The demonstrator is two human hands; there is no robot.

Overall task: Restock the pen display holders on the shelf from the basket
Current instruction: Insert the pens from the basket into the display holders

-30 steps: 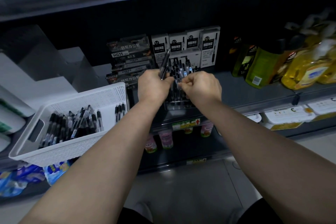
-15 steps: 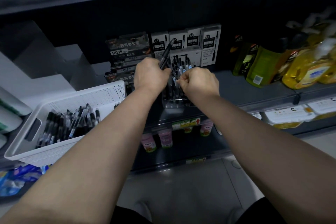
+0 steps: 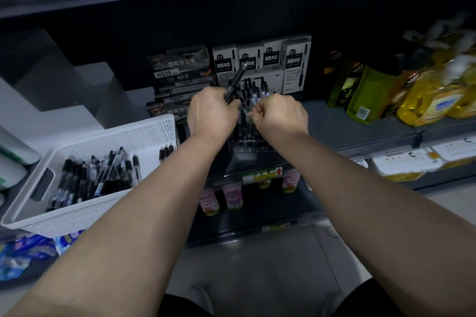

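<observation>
While both forearms reached up from the bottom of the frame, the left hand [image 3: 211, 113] and the right hand [image 3: 280, 113] met at centre frame, directly over the pen display holder [image 3: 247, 145]. The left grip was closed round a black pen [image 3: 237, 78], whose free end slanted up and to the right, above the knuckles; how much of its barrel lay inside the fist was hidden. The right grip was narrow, its fingers curled tight, with the thumb side set against the upright pens [image 3: 255, 90] standing in the holder; whether it pinched one of them could not be told. The holder, clear at its base, stood on the dark shelf [image 3: 347, 131], near its front edge.

Left of centre, the white perforated basket [image 3: 77, 216] sat just beside the left forearm and carried a loose heap of pens [image 3: 98, 177], lying mostly towards its left half, with a few more [image 3: 166, 152] against its right wall. Behind the holder, at the back of the shelf, stood stacked dark boxes marked HQ35 [image 3: 180, 67] and, to their right, a row of white pen boxes marked 0.5 [image 3: 296, 59]. At right of frame were green bottles [image 3: 365, 95] and yellow bottles [image 3: 432, 100] on the same shelf. Below the shelf edge, a price label [image 3: 261, 175] with a red arrow hung above small pink bottles [image 3: 233, 197] on a lower shelf.
</observation>
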